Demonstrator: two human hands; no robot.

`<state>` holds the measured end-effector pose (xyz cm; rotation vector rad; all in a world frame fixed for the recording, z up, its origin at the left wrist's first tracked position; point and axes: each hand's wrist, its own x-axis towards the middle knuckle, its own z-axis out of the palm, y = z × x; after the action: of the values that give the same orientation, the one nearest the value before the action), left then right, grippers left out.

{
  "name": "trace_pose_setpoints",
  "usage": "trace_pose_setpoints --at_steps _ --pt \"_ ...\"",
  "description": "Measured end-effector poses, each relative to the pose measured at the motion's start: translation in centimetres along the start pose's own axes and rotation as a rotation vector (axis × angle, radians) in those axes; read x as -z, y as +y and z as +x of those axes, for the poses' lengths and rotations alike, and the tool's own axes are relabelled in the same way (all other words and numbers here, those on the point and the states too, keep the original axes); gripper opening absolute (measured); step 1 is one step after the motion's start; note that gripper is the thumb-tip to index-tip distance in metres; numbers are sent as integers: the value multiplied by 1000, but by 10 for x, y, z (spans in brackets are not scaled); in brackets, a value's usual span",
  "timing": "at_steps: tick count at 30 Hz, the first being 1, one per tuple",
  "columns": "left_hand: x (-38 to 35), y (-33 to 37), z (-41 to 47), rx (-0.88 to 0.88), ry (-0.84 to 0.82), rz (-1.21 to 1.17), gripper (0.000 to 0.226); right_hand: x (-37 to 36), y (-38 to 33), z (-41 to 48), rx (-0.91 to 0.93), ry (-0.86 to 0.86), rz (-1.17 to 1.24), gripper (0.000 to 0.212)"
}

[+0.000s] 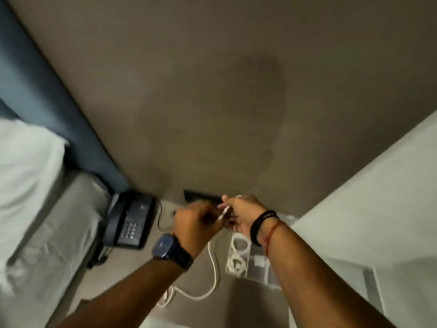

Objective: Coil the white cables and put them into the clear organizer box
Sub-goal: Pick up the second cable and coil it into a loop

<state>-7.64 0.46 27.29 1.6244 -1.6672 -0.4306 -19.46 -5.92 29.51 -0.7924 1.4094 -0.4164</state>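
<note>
While both hands meet above the nightstand top (194, 311), the left hand (197, 224) is clenched around a white cable (214, 263) and the right hand (241, 213) pinches the cable's plug end between fingertips (224, 200). Motion blur on both hands; exact finger placement unclear. Cable hangs from the left fist, drops to the surface, curves in a loose loop, ends near a small white bundle (165, 301) by the left forearm. Not coiled.

Clear organizer box (257, 263) sits on the surface just below the right wrist, partly hidden by the right forearm. Two coiled white cables (238, 253) lie in its left compartments, one above the other. Other compartments blurry, contents unreadable.

Left wrist has a dark smartwatch (165, 246). Right wrist has black bands (260, 224) and a red thread (272, 235).

Dark desk phone (130, 221) stands left of the hands, near the wall, well apart from the box. Dark wall plate (201, 197) directly behind the hands. White pillow (26, 162) and bedding at far left; a pale surface (378, 197) fills the right side.
</note>
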Motion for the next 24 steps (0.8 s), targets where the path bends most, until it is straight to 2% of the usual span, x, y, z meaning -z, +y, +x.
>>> trace_pose_setpoints --at_steps 2,6,7,9,11,13,15,16,20,24 --pt "46 35 16 -27 -21 -37 24 4 -57 -46 121 18 -47 30" --pt "138 95 64 2 82 -56 36 9 -168 -149 378 65 -235 24" --pt "162 113 76 -2 108 -75 42 6 -193 -179 427 60 -255 28" --pt "204 150 97 -40 120 -131 59 -2 -233 -239 483 36 -219 36" --pt "237 192 112 -96 87 -226 72 -10 -261 -294 528 -1 -136 35" --pt "268 236 119 -159 -8 -388 59 -18 -283 -351 569 -60 -8 27" --pt "292 276 120 -198 -62 -546 27 -22 -298 -403 654 -112 151 19" --pt "301 293 119 -203 -69 -603 17 -24 -302 -425 693 -146 228 16" --pt "330 350 111 -171 -64 -734 38 -30 -309 -503 872 -336 407 18" --pt "350 390 107 -319 -63 -667 39 -35 -310 -547 1081 -536 541 34"
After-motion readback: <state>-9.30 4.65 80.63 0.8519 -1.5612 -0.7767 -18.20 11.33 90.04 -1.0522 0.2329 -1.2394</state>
